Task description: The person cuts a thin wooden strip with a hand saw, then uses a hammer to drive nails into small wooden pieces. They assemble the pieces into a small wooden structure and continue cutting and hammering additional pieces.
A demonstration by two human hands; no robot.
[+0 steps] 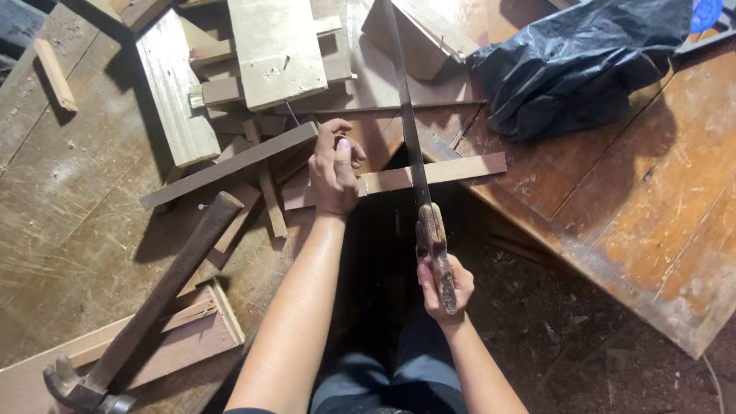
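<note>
My right hand point(441, 285) grips the worn wooden handle of a handsaw point(414, 146). Its long dark blade runs away from me and crosses a thin wooden strip point(452, 170). That strip bridges a gap between two wooden work surfaces. My left hand point(334, 170) presses down on the strip's left end, fingers curled over it, just left of the blade. A dark flat board point(230, 165) lies slanted beside my left hand.
A claw hammer point(146, 314) with a long wooden handle lies at lower left. Several pale planks and offcuts point(276, 50) are piled at the top. A crumpled black plastic bag point(583, 61) sits at upper right on the brown table point(652, 215). Dark floor shows below.
</note>
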